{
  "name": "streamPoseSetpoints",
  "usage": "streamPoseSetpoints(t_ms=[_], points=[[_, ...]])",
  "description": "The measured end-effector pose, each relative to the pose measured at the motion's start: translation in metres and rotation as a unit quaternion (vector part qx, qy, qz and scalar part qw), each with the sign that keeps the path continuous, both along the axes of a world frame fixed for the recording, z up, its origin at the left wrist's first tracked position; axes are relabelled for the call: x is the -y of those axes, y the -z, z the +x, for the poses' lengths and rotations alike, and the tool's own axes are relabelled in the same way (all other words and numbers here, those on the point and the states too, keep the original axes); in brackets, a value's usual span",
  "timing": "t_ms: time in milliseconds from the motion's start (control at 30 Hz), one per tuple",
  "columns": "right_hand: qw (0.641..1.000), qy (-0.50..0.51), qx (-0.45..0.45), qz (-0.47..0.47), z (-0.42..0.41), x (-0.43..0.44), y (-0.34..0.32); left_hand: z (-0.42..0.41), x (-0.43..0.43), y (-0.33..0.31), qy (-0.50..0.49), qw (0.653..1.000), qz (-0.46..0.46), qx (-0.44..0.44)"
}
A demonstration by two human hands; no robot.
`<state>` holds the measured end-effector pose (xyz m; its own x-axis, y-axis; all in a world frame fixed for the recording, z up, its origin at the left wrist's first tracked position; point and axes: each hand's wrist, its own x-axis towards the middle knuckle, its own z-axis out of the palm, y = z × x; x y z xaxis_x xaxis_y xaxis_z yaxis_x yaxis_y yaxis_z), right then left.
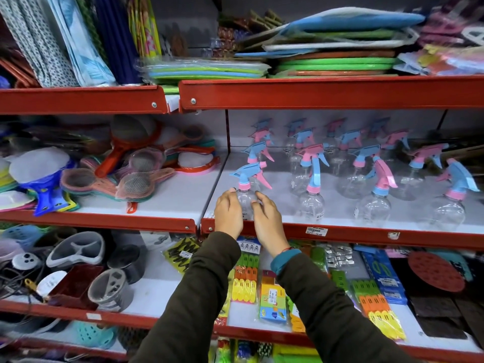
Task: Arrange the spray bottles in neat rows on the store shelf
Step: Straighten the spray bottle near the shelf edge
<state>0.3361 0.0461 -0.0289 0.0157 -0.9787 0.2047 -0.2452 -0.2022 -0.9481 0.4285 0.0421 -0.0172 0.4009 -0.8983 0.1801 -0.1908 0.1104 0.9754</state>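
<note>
Several clear spray bottles with pink and blue trigger heads stand in rows on the white middle shelf [282,213]. The front left spray bottle [246,189] has a blue head and a pink collar. My left hand [228,213] and my right hand [267,221] both clasp its clear body at the shelf's front edge. To its right stand another front bottle [311,189], a third [374,197] and a fourth [453,203]. More bottles [262,142] line up behind them toward the back wall.
The red shelf lip [340,233] runs just below my hands. Mesh strainers [136,179] are piled on the left section. Folded cloths and mats [327,56] fill the shelf above. Packs of clothes pegs [246,281] and holders [76,252] lie on the shelf below.
</note>
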Motion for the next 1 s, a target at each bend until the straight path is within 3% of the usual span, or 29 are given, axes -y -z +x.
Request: streamPoseSetpoints(t_ms=[133,300,500,667,833,1000], points=[[1.0,0.003,0.015,-0.011,-0.004,-0.004,0.002,-0.004,-0.002,0.004,-0.027,0.999,-0.013,0.018],[0.994,0.045,0.067,-0.077,-0.02,-0.018,0.008,-0.025,-0.017,0.012,-0.106,0.986,-0.109,0.063],[0.969,0.149,0.111,-0.163,-0.062,-0.033,0.02,-0.079,-0.027,0.022,-0.038,0.986,-0.156,0.031],[0.958,0.239,0.103,-0.122,-0.109,-0.012,0.014,-0.121,-0.022,0.012,0.07,0.994,-0.079,0.013],[0.989,0.119,0.089,0.004,-0.134,0.028,-0.001,-0.137,0.004,0.006,0.129,0.991,0.02,-0.038],[0.993,0.086,0.08,0.032,-0.134,0.021,-0.002,-0.146,0.039,0.031,0.146,0.984,0.067,-0.079]])
